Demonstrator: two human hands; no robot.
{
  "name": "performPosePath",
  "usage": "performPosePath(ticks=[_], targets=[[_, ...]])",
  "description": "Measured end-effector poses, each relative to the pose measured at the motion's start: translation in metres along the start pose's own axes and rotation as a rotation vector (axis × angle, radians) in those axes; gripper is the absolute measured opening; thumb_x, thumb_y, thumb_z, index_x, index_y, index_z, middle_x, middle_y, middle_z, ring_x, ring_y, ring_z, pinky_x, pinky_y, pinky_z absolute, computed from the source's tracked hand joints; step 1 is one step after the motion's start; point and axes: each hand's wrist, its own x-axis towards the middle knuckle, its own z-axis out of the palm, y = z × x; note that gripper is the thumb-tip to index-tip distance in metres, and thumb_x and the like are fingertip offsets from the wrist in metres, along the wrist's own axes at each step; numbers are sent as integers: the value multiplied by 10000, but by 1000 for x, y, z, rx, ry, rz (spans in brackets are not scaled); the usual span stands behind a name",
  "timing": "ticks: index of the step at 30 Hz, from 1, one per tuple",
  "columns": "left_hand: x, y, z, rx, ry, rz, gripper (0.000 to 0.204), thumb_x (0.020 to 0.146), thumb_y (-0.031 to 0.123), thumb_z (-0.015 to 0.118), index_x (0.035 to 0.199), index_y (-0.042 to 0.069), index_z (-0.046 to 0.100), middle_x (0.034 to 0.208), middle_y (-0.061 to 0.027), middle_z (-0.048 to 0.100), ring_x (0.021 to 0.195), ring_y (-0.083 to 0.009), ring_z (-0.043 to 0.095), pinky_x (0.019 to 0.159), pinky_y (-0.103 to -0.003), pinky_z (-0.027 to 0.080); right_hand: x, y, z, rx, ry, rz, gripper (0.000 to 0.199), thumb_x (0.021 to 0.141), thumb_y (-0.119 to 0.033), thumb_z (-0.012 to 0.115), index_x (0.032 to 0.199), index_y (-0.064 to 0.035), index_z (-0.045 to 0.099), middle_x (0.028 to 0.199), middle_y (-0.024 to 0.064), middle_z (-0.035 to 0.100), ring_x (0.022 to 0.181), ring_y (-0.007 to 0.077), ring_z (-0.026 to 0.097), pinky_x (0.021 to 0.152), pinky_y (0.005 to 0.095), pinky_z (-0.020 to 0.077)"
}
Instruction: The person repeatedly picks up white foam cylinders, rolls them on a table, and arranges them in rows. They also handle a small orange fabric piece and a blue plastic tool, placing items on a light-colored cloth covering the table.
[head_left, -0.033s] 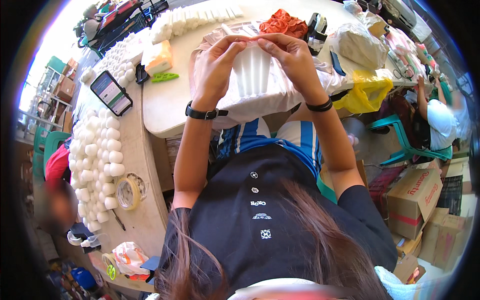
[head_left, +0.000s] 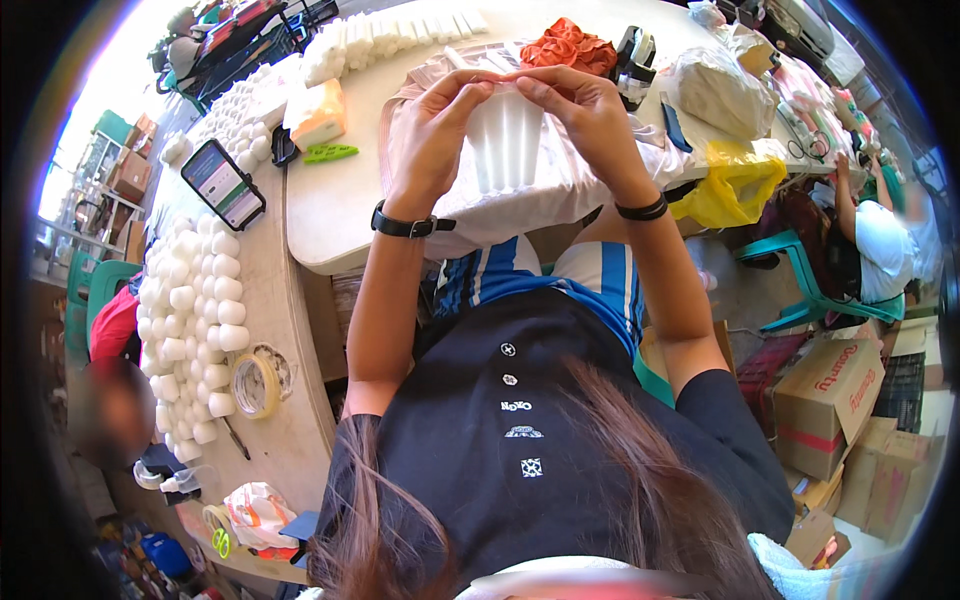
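My left hand (head_left: 432, 135) and my right hand (head_left: 585, 118) are raised over the table's near edge, their fingertips almost meeting. Thumb and forefinger are pinched together on each hand. Whatever lies between the tips is too small to make out. Just below and between the hands shows a pale, ribbed white piece (head_left: 505, 145), wider at the top; I cannot tell whether the fingers touch it. Beneath it a pinkish-white cloth (head_left: 560, 205) covers part of the table and hangs over the edge. A crumpled orange-red cloth (head_left: 567, 48) lies beyond my right hand.
To the left are rows of white rounded pieces (head_left: 195, 320), a phone (head_left: 223, 185), a tape roll (head_left: 256, 387) and a green tool (head_left: 330, 153). White sticks (head_left: 390, 38) line the back. Rightward are a yellow plastic bag (head_left: 735, 185), scissors (head_left: 808, 145) and a seated person (head_left: 885, 245).
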Motion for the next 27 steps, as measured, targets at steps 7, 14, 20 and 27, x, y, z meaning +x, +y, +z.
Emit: performPosePath(ticks=[7, 14, 20, 27], targets=[[2, -8, -8, 103, -61, 125, 215, 1056, 194, 589, 1144, 40, 711, 1057, -14, 715, 902, -60, 619, 758, -202, 487, 18, 11, -25, -174, -217, -305, 208, 958, -110, 719, 1139, -19, 767, 1085, 75, 742, 1040, 140, 673, 946, 279, 524], [-13, -8, 5, 338, 32, 317, 205, 1036, 227, 637, 1111, 54, 717, 1103, -52, 728, 1043, -113, 635, 809, -233, 522, 17, 13, -29, -104, -256, -306, 203, 898, -12, 757, 1100, -20, 776, 1120, 99, 731, 1065, 166, 674, 942, 297, 549], [-16, -22, 16, 276, 85, 427, 217, 855, 41, 823, 1052, 30, 731, 1105, -98, 739, 1037, -136, 665, 890, -271, 531, 12, 15, -24, -29, -223, -295, 149, 889, 29, 752, 1037, 11, 758, 1099, 111, 717, 1058, 174, 671, 930, 294, 537], [-15, -5, 11, 292, 23, 397, 133, 880, 34, 792, 1007, 45, 754, 1118, -92, 737, 1038, -142, 661, 902, -279, 512, 2, 28, 5, 116, -198, -401, 344, 860, -46, 803, 1115, -86, 575, 1402, 235, 576, 1303, 354, 571, 1123, 435, 419]])
